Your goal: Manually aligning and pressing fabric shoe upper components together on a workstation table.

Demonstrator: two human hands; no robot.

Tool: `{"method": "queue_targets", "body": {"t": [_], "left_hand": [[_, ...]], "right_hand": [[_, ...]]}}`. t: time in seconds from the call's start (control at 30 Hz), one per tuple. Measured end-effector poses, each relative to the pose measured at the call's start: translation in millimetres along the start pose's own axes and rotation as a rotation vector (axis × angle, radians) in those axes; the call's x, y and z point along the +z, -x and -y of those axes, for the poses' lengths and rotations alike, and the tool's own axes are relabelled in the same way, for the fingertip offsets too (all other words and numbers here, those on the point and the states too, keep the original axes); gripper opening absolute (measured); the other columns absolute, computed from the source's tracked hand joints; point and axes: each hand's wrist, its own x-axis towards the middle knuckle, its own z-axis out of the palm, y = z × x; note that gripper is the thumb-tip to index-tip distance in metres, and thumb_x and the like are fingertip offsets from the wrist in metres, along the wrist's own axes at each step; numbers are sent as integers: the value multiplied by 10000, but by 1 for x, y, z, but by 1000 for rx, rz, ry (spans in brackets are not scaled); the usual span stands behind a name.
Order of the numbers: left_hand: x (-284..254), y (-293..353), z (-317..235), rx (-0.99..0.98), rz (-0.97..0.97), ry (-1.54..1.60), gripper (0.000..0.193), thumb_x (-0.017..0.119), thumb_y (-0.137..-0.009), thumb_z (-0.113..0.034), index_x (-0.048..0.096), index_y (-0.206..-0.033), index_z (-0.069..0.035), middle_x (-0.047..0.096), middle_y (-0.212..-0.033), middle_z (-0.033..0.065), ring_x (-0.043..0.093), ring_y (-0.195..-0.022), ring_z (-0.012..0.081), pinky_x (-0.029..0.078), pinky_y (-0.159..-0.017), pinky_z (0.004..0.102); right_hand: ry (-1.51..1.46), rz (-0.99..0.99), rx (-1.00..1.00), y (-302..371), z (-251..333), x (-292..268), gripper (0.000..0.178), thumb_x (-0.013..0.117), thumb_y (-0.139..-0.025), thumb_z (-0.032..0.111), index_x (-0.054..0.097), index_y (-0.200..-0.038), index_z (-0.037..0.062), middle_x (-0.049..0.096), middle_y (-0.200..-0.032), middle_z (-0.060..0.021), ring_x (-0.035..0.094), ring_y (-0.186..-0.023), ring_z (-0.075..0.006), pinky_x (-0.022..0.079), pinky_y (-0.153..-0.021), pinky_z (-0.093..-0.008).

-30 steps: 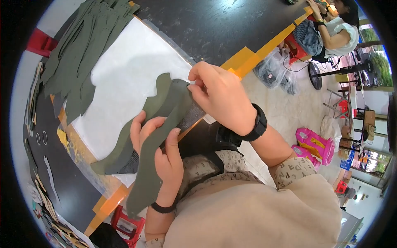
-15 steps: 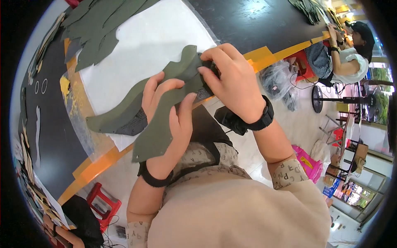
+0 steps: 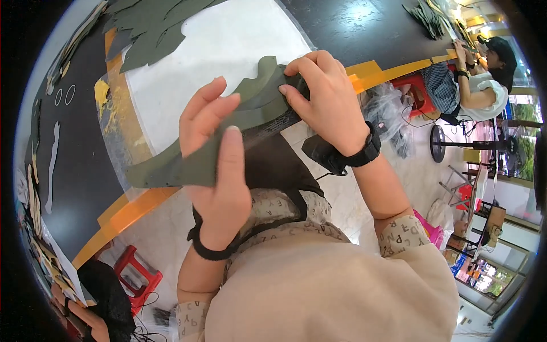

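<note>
A long, curved dark green sheet piece (image 3: 263, 115) stretches between my hands above the table edge. Its black, textured underside shows along the near edge. My right hand (image 3: 327, 105) pinches its far-right end between thumb and fingers. Near its other end, my left hand (image 3: 219, 154) has the piece between thumb and fingers; the fingers are fairly straight and slightly blurred. Beneath lies another green piece (image 3: 151, 171), its pointed left end out on the table and its wavy far edge above the white sheet. Where the two pieces overlap is partly hidden by my hands.
White paper (image 3: 216, 43) covers part of the dark table (image 3: 342, 31), edged with orange tape (image 3: 134, 214). More green pieces (image 3: 151, 28) are heaped at the far left. Red stools (image 3: 137, 279) stand on the floor. One co-worker (image 3: 481, 85) sits at right; another's arm shows lower left.
My left hand has shifted left, and its fingers have straightened and lifted. The upper piece's near end has risen toward my palm. My right hand keeps its pinch. The view has shifted slightly.
</note>
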Motion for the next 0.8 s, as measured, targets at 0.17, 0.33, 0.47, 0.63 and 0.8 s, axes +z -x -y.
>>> {"method": "queue_targets", "body": {"t": [0.17, 0.33, 0.47, 0.63, 0.8], "left_hand": [[-20, -7, -12, -106, -22, 32, 257, 458, -880, -7, 571, -1106, 39, 499, -1225, 144, 483, -1106, 202, 380, -953, 311], [-40, -4, -18, -206, -20, -337, 218, 519, -874, -12, 578, -1083, 8, 555, -1044, 85, 548, -886, 128, 458, -780, 250], [-61, -1, -13, -366, -167, -144, 234, 527, -884, -11, 546, -1117, -20, 576, -962, 55, 553, -717, 79, 459, -637, 200], [-62, -2, -10, -410, -171, -155, 234, 538, -880, 4, 520, -1112, -19, 583, -944, 56, 554, -725, 79, 458, -638, 205], [-64, 0, -11, -400, -165, -96, 197, 535, -894, -24, 536, -1091, -28, 588, -974, 43, 561, -784, 70, 451, -669, 201]], "right_hand": [[43, -83, -38, -2, 3, 9, 194, 662, -702, 67, 559, -867, 61, 508, -890, -127, 514, -810, -314, 458, -709, -392], [46, -145, -52, -4, 4, 21, 161, 570, -714, -15, 561, -854, 64, 515, -822, -112, 521, -788, -311, 450, -695, -397], [-67, -99, -47, -6, 2, 20, 171, 535, -727, -45, 566, -855, 64, 530, -806, -112, 531, -799, -315, 446, -701, -395], [-99, -123, -257, -21, 26, 4, 142, 608, -745, 38, 612, -881, 81, 585, -892, -65, 530, -900, -276, 403, -788, -380], [-458, 213, -367, -41, 61, 20, 127, 624, -778, 129, 625, -897, 85, 621, -879, -68, 572, -905, -257, 426, -790, -369]]}}
